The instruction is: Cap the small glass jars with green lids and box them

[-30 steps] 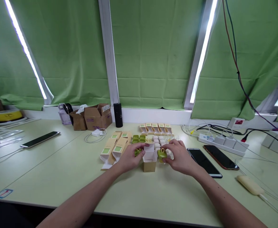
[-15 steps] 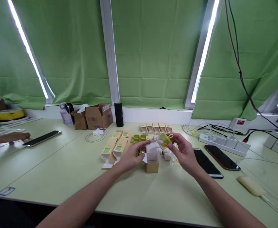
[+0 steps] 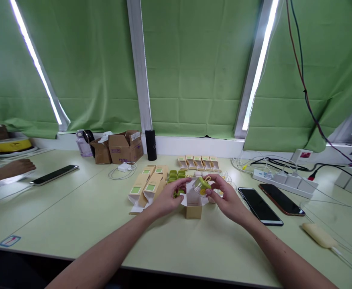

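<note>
From where I stand, the work looks to be midway through one round. The right hand (image 3: 224,196) has its thumb and fingers clamped on a small clear container with a green lid (image 3: 201,186), which is tilted and held just above an open carton (image 3: 193,212), not inside it. The carton stands upright near the middle of the counter (image 3: 176,245), white flaps spread. The left hand (image 3: 167,199) is at the carton's left side, fingers curled against the raised flap; whether it pinches the flap or merely props it, I can't tell.

As far as I can judge, this container has its lid on and its carton is opened up, while putting the one into the other and closing the flaps are not yet done. Plenty seems left around it. Green pieces (image 3: 173,176) sit clustered behind the left hand, and clear pieces (image 3: 229,180) lie beyond the right one. To the left, larger cartons with green labels (image 3: 151,185) lie with white flaps open at the near end, and a row of small cartons (image 3: 198,163) lies farther back, also unclosed. I can't make out whether any of these hold something. Off to the left, a co-worker's hand (image 3: 21,165) is over the counter, well apart from all this.
</note>
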The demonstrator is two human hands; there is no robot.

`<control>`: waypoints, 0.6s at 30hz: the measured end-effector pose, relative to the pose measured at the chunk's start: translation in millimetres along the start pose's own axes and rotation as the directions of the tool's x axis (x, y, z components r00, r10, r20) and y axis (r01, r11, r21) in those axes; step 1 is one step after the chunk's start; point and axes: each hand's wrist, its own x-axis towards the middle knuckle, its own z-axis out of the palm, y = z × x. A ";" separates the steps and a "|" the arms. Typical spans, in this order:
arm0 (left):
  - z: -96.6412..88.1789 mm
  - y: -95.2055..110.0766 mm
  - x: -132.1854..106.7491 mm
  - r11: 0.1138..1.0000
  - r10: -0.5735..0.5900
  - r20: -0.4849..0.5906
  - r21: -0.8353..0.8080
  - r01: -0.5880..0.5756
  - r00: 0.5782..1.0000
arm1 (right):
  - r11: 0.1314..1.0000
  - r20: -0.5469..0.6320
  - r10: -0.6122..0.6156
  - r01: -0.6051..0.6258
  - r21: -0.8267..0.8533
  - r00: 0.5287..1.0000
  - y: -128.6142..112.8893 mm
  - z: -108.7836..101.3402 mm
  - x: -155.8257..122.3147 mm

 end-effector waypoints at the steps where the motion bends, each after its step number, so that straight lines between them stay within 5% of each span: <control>1: 0.1 0.7 0.0 1.000 -0.005 0.000 -0.001 0.005 1.000 | 1.000 0.011 0.007 -0.007 -0.016 1.000 1.1 -0.7 0.2; 18: 1.2 3.2 -0.8 1.000 0.009 -0.004 -0.015 -0.009 1.000 | 0.935 0.091 -0.105 0.129 -0.330 0.990 -6.9 14.0 -5.9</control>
